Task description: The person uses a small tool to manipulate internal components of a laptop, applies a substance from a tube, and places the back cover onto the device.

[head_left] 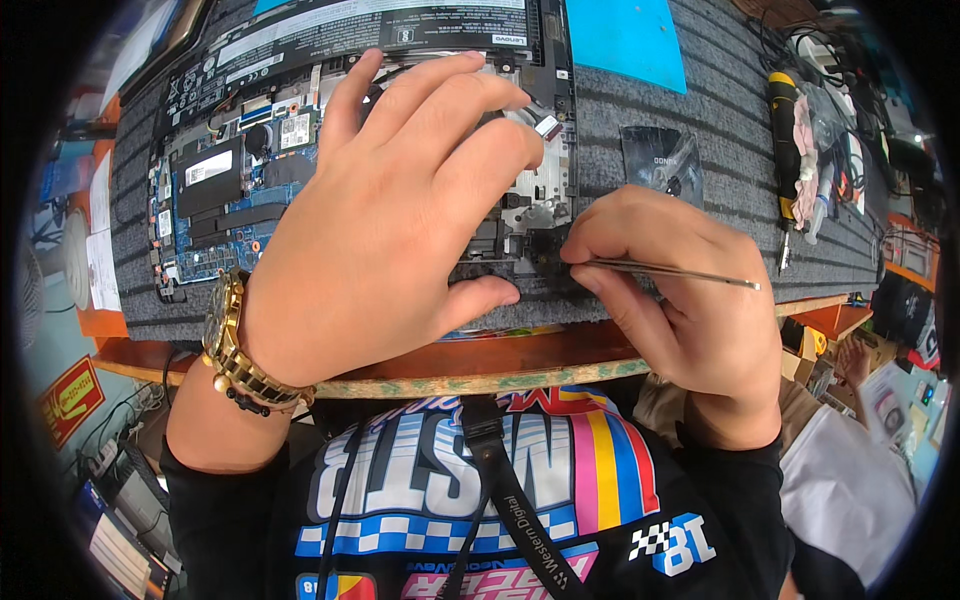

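Note:
An opened laptop (270, 190) lies with its inside facing up, its blue circuit board and black battery (350, 45) exposed. My left hand (390, 200) is spread over its middle, fingers apart and nothing gripped; the parts underneath are hidden. A gold watch (228, 330) circles that wrist. Thin metal tweezers (680, 273) are pinched between the thumb and fingers of my right hand (690, 290). Their back end points right, while the working end is at the laptop's near right corner (545, 245), where my fingers partly cover it. Whether the tips touch a part cannot be made out.
Beneath the laptop is a grey ribbed mat (725, 160) on a wooden bench with a worn front edge (480, 380). A blue sheet (630, 40), a dark plastic packet (660, 158) and a yellow-black screwdriver (785, 150) lie to the right. Another person's hand (853, 362) shows at far right.

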`<state>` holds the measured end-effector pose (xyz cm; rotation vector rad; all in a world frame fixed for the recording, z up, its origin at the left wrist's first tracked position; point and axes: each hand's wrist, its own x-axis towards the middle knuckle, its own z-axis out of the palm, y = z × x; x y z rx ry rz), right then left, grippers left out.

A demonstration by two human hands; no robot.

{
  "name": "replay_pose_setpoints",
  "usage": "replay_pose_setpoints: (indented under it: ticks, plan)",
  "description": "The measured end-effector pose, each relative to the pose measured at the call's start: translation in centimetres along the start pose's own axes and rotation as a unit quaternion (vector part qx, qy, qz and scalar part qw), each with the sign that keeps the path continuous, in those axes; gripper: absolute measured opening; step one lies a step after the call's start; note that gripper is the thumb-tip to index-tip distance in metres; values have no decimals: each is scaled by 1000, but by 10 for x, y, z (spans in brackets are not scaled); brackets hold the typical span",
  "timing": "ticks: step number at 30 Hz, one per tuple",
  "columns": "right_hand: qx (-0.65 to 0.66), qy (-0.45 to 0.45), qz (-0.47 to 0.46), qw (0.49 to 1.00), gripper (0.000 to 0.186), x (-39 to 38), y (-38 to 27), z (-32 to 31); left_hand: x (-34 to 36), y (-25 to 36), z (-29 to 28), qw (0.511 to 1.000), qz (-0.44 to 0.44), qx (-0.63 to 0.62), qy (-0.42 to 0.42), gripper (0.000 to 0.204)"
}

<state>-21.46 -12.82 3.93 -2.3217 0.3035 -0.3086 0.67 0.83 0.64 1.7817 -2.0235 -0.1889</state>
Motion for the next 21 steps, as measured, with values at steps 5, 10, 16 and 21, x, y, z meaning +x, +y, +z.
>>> replay_pose_setpoints:
  ticks: [5, 10, 16, 21]
  plan:
    - [-41, -10, -25, 999, 17, 1, -3, -1, 0, -1, 1, 1000, 8, 0, 8, 84]
    - [-71, -2, -42, 997, 15, 5, -7, 2, -2, -3, 2, 1000, 21, 11, 15, 87]
    - [-99, -25, -62, 993, 11, 11, -3, 0, -4, -6, 5, 998, 40, 9, 37, 86]
    - [-72, 11, -15, 997, 11, -5, 0, -4, -5, -9, 2, 999, 42, 18, 2, 94]
